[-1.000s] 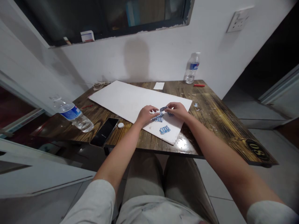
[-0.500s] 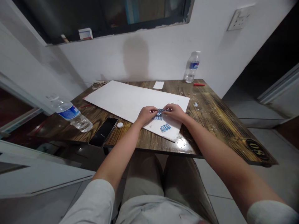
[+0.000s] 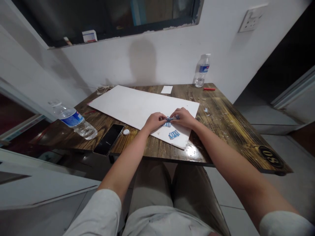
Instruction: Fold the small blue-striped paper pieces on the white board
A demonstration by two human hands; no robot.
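Observation:
Both hands meet over the near right part of a white board (image 3: pixel 137 105) on the table. My left hand (image 3: pixel 155 121) pinches the left side of a small blue-and-white patterned paper piece (image 3: pixel 168 120). The fingers of my right hand (image 3: pixel 182 118) close on its right side. Just below the fingertips, a blue-and-white cutout (image 3: pixel 167 124) with bar shapes lies partly covered. Nearer to me on the board, a similar separate cutout (image 3: pixel 174 134) lies flat. The exact shape of the held piece is hidden by my fingers.
A black phone (image 3: pixel 109 139), a white bottle cap (image 3: pixel 126 132) and a tilted plastic bottle (image 3: pixel 76 121) are on the left. At the back right stand another bottle (image 3: pixel 202 72) and a red stick (image 3: pixel 209 89). A white card (image 3: pixel 166 89) and a snowflake-shaped cutout (image 3: pixel 206 110) lie on the wooden table (image 3: pixel 233 137).
The held paper piece has shifted slightly down and looks more folded or bunched between my fingertips. My right hand has turned a little, showing a blue bit at its fingers.

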